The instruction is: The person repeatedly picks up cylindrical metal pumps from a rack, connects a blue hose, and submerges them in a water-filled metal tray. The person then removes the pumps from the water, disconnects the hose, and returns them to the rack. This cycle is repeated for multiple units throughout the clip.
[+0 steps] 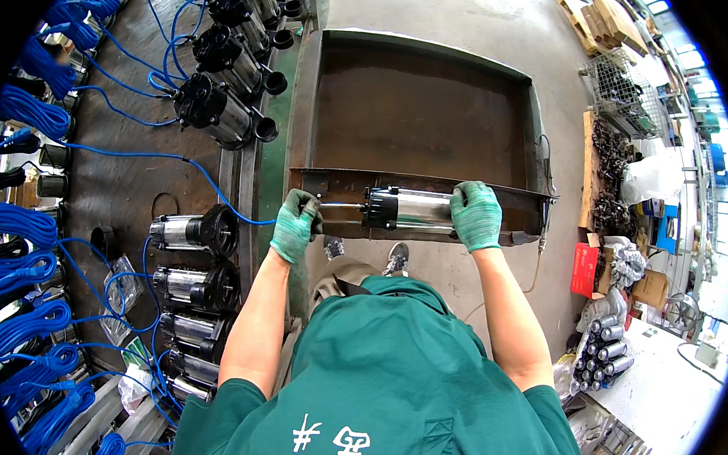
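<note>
A shiny steel pump cylinder [417, 209] with a black collar lies crosswise over the near strip of a brown metal trough. My right hand [476, 215], in a green knit glove, is closed round its right end. From the black collar, two thin metal rods [343, 205] stick out leftward. At their left end is my left hand [296, 225], gloved the same way, with its fingers curled; what lies inside them is hidden. A blue cable [242, 214] runs from the left up to this hand, and I cannot tell whether it is held.
The trough [423, 99] has raised metal walls. Left of it, a bench [128, 188] carries black-and-steel pumps [219, 111], some upright, some lying down. Coiled blue cables [14, 228] line the far left. Wooden boards, a wire basket [622, 91] and a red box [584, 269] stand on the right.
</note>
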Motion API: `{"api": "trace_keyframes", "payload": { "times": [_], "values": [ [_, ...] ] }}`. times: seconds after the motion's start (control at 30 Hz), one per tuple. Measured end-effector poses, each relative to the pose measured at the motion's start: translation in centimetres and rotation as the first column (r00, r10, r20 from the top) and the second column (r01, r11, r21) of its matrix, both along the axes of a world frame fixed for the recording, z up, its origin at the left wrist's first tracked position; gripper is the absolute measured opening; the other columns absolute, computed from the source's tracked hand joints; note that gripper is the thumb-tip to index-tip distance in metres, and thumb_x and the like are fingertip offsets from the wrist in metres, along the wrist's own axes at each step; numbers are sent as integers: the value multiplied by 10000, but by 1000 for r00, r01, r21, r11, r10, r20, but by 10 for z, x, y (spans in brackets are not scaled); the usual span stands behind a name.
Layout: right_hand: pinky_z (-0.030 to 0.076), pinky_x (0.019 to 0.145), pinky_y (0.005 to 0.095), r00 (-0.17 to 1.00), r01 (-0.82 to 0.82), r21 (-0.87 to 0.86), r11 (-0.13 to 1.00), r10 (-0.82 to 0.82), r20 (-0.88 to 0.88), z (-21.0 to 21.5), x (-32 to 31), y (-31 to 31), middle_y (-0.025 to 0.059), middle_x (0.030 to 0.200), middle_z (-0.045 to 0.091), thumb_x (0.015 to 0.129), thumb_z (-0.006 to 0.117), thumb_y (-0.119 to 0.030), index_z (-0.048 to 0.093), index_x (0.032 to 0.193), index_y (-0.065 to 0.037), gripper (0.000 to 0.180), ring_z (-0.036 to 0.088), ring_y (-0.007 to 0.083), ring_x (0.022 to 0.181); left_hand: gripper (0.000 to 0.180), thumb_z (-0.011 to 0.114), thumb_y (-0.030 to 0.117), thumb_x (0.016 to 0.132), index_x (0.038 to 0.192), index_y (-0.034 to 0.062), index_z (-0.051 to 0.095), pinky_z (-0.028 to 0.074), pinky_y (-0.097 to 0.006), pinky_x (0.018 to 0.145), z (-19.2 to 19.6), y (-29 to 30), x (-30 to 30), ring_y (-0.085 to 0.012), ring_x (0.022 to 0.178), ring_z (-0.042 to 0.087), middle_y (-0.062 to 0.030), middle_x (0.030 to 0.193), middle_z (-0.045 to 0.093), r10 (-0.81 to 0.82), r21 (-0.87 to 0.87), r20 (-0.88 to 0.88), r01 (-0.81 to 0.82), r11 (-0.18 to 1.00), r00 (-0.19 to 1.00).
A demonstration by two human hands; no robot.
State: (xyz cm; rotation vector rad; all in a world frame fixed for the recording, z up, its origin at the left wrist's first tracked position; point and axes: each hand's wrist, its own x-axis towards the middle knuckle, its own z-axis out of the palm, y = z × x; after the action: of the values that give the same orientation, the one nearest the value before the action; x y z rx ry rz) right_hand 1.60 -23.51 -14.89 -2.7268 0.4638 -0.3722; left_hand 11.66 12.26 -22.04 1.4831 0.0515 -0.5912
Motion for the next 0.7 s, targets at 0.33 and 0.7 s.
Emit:
{"api": "trace_keyframes", "payload": {
  "times": [0.33, 0.7],
  "values": [
    [539, 843, 481, 1000, 0, -7, 1000, 0, 9, -2, 0, 0, 150, 937, 709, 885, 702, -143, 708, 901, -61, 83, 660, 374, 914, 105, 616, 228, 1079, 1041, 147, 561, 403, -222, 448, -17, 2, 11, -83, 566, 570, 2, 764, 593, -16, -115, -258, -14, 993, 966],
    [539, 841, 483, 1000, -6, -10, 1000, 6, 4, 1, 1, 0, 155, 934, 709, 881, 699, -141, 714, 887, -64, 79, 661, 377, 914, 301, 566, 380, 1100, 1166, 108, 675, 406, -228, 437, -8, -5, 26, -68, 556, 555, 5, 795, 623, -131, 29, -542, 174, 984, 830]
  ]
}}
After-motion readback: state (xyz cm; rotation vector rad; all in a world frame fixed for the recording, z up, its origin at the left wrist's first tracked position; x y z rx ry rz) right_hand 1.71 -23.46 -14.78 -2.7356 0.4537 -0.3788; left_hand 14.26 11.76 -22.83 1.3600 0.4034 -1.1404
